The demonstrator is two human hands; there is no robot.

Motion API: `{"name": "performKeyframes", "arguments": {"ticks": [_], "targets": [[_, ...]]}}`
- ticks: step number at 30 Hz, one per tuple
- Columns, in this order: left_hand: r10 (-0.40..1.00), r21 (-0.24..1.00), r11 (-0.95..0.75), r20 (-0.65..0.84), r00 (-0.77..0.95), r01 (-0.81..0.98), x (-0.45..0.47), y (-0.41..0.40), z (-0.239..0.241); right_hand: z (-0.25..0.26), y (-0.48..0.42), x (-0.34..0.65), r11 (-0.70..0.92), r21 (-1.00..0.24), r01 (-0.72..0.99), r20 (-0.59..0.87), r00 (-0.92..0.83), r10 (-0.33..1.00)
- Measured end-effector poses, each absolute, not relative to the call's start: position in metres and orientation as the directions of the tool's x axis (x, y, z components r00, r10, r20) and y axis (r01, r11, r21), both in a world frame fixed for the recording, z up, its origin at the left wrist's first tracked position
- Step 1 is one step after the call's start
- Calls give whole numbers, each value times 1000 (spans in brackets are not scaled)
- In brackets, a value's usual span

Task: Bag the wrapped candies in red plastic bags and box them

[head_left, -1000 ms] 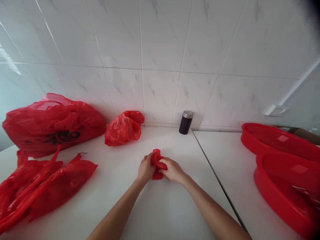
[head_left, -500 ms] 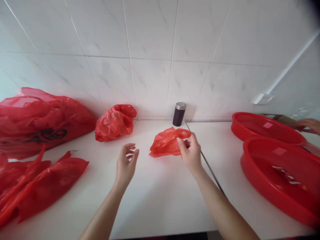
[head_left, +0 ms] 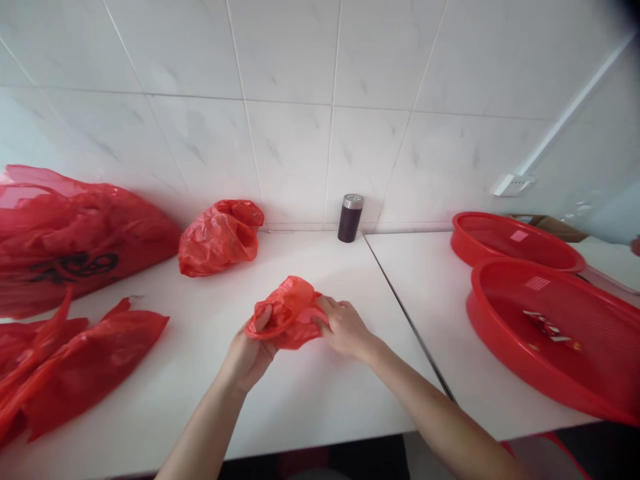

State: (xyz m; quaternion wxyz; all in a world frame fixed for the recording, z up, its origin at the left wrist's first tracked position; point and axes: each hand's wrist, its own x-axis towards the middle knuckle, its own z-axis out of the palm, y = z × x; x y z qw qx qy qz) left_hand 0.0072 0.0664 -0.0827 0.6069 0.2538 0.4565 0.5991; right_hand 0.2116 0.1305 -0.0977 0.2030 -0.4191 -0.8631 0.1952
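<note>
White table [head_left: 310, 400]; red bag [head_left: 293, 310] between left fingers [head_left: 263, 318] and right fingers [head_left: 331, 309].

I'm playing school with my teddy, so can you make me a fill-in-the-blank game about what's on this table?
1. The left grip and the right grip both hold one small red plastic ____.
2. The dark bottle stands near the tiled ____.
3. The number of round red trays on the table is ____.
4. The black writing is on the ____ side of the picture.

Missing words: bag; wall; two; left.
</note>
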Motion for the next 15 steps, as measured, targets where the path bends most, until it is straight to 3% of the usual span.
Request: {"name": "performKeyframes", "arguments": {"ticks": [3,6,8,10,11,13,15], "targets": [[925,852,202,-327,-192,-482,-12,64,-82,-103,141,229,449,-305,840,61,-453,889],[939,886,237,-314,-141,-399,-31,62,-82,-94,149,247,345,-258,902,7,-355,935],[939,964,178,-227,-259,-200,-35,60,-81,-83,151,254,322,-224,920,-10,-333,943],[894,979,43,52,-445,201,-27,59,-81,-73,151,255,341,-184,922,-15,-350,937],[852,901,-22,243,-464,432,-19,58,-81,-70,150,254,374,-174,911,-3,-380,925],[797,618,-121,527,-295,777,1,61,-81,-70,147,247,460,-175,871,31,-462,887],[815,367,-172,575,-77,914,18,70,-84,-75,143,239,533,-174,828,32,-537,843]]}}
